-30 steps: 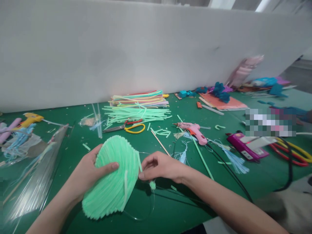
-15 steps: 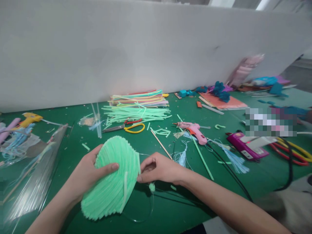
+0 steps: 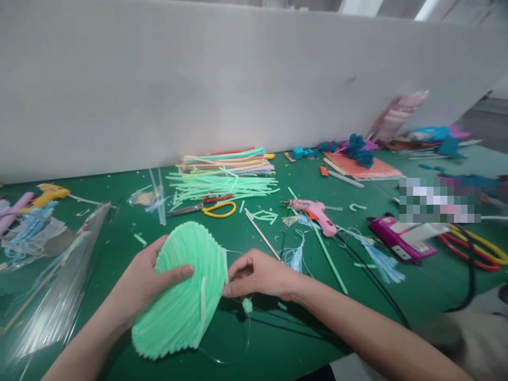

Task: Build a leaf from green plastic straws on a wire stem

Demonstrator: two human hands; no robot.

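A light-green shell-shaped panel (image 3: 178, 312), built from rows of fuzzy pipe cleaners, is held above the table at the lower middle. My left hand (image 3: 156, 278) grips it from the left, thumb across its front and the other fingers hidden behind. Thumb and fingers of my right hand (image 3: 254, 275) are pinched at the panel's right edge; what exactly sits between the fingertips is hidden. A loose green strip (image 3: 203, 301) lies across the panel's face. Clear thin line (image 3: 248, 341) loops below, and a small green tuft (image 3: 247, 305) hangs under my right hand.
Behind the panel lie scissors (image 3: 218, 209) and a pile of pipe cleaners (image 3: 226, 182). A pink glue gun (image 3: 317, 214) rests to the right, near a purple device (image 3: 400, 241). At left are a yellow glue gun (image 3: 50, 196) and clear plastic sleeves (image 3: 59, 296). A white partition (image 3: 198, 79) stands behind.
Almost nothing differs. The fingertips of my right hand have shifted very slightly along the panel's edge; my left hand keeps its hold.
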